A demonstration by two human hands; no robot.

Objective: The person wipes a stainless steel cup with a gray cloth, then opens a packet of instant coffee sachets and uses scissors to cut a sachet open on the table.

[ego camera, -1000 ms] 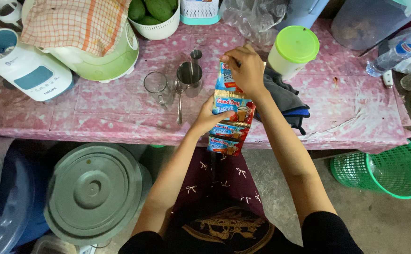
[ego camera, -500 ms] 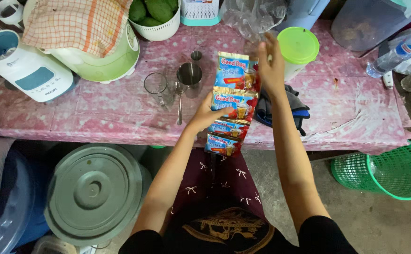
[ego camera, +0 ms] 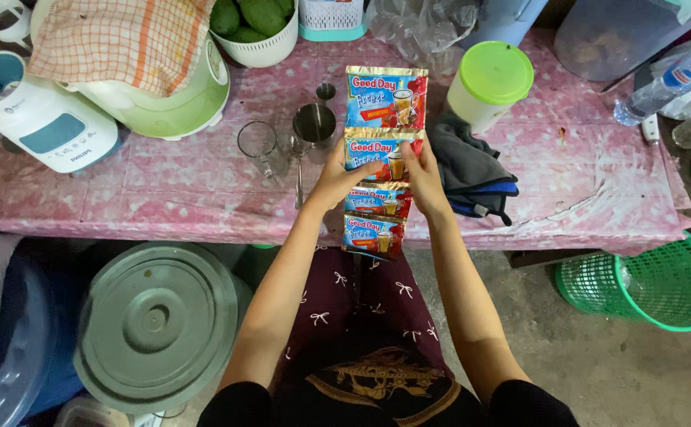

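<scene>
Sachet strip (ego camera: 382,162): a joined column of four red-and-blue drink sachets, held upright over the near edge of the tabletop, between the two hands.
Left hand (ego camera: 336,175): clamped on the left edge of the second sachet from the top, thumb across its front.
Right hand (ego camera: 423,174): clamped on the right edge of the same sachet, level with the left hand.
Hand spacing: the hands are apart, with only the strip's width between them.
Grip reasoning: both hands pinch just below the seam under the top sachet; this appears to keep the strip taut and flat at that seam.
Lower sachets: two hang free below the hands, in front of the person's lap.
Beyond the left hand: a clear glass mug (ego camera: 259,146), a steel cup (ego camera: 314,123) and a spoon (ego camera: 299,170) stand close together, within short reach.
Beyond the right hand: a dark folded cloth (ego camera: 472,170) and a tub with a green lid (ego camera: 489,83).
Far left of the hands: a white blender base (ego camera: 41,126), and a bowl under a checked towel (ego camera: 120,39).
Tabletop (ego camera: 583,182): covered with a worn pink patterned sheet, torn to the right.
Room: a bare concrete floor (ego camera: 622,372), a green basket (ego camera: 650,281) lower right, and a grey bin lid (ego camera: 156,320) lower left.
</scene>
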